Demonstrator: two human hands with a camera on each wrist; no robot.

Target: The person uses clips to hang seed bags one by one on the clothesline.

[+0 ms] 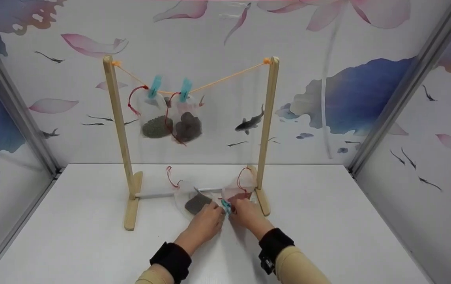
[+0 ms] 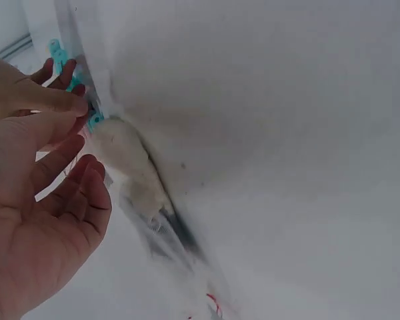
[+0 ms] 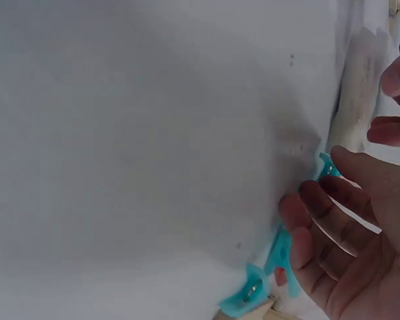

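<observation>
Clips [image 1: 226,206] sit low in the centre of the head view, between left pouch [image 1: 197,203] and right pouch [image 1: 235,190]. Left hand [image 1: 207,220] has its fingers loosely bent and apart, seemingly empty; right hand [image 1: 247,213] curls beside the clips, but whether it pinches one I cannot tell. Gripping one clip by its handle ends, clear of cord [image 1: 238,180], should work best.
</observation>
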